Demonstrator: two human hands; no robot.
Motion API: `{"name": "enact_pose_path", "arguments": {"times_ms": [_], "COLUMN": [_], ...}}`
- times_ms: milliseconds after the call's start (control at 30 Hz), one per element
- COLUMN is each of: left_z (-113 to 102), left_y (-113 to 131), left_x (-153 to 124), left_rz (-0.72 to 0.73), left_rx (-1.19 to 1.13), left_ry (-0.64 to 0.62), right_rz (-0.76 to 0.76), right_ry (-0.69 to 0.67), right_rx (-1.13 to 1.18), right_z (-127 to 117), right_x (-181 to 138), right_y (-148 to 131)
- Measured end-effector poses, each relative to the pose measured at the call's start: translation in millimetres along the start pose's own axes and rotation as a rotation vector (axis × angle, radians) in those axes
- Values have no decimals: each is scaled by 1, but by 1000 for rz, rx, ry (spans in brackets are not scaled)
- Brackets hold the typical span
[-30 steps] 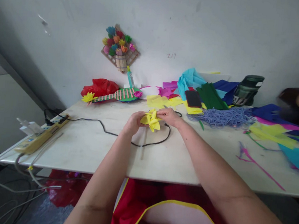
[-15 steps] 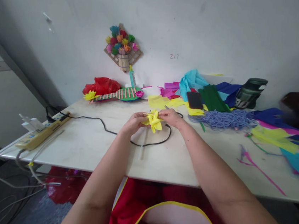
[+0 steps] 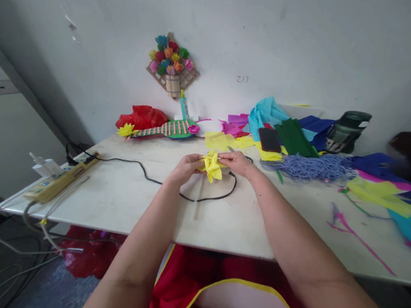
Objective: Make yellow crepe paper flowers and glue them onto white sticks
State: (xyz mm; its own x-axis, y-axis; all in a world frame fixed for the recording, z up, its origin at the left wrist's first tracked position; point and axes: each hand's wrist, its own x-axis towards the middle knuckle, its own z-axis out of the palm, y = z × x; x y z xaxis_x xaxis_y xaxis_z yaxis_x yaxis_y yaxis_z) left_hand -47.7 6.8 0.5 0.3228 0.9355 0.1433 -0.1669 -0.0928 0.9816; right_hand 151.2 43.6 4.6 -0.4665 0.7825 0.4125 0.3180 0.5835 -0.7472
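Observation:
Between my two hands is a yellow paper flower [image 3: 213, 166], held a little above the white table. My left hand [image 3: 187, 167] pinches its left side, and my right hand [image 3: 237, 162] has its fingers closed on the petals at the right. Under the flower lies a translucent stick [image 3: 197, 199], perhaps a glue stick. A black cord [image 3: 219, 197] curves across the table below my hands. Just beyond my right hand shows the tip of a metal tool [image 3: 231, 149], mostly hidden.
At left lies a power strip [image 3: 53, 182] with plugs. A paper-covered lute-shaped craft [image 3: 171, 129] sits at the back. Toward the right are a phone [image 3: 269, 140], coloured crepe paper [image 3: 295, 136], blue-purple strings [image 3: 310, 167] and a dark bottle [image 3: 348, 132]. A person is partly visible at far right.
The view has shifted slightly, so the background sits a little further right. Both hands keep their hold on the yellow flower with hardly any movement.

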Motion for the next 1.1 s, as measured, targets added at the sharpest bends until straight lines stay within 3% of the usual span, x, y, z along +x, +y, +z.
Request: {"name": "enact_pose_path", "arguments": {"times_ms": [300,500,800,1000,1100], "left_z": [-4,-7,-11,-13,-16], "left_y": [1,-2,-3,-3,-5], "left_x": [0,3,3,6,8], "left_rz": [20,32,68,118,144], "left_rx": [17,29,22,-2,-7], "left_ry": [21,47,102,166,201], "right_rz": [111,168,188,313,396], "right_ry": [-17,0,16,176,182], "right_rx": [-393,-493,-568,-701,-816], "right_z": [-12,-18,-34,-37,-34], "right_x": [-8,-10,-12,-15,-16], "right_y": [-15,-21,-6,13,23]}}
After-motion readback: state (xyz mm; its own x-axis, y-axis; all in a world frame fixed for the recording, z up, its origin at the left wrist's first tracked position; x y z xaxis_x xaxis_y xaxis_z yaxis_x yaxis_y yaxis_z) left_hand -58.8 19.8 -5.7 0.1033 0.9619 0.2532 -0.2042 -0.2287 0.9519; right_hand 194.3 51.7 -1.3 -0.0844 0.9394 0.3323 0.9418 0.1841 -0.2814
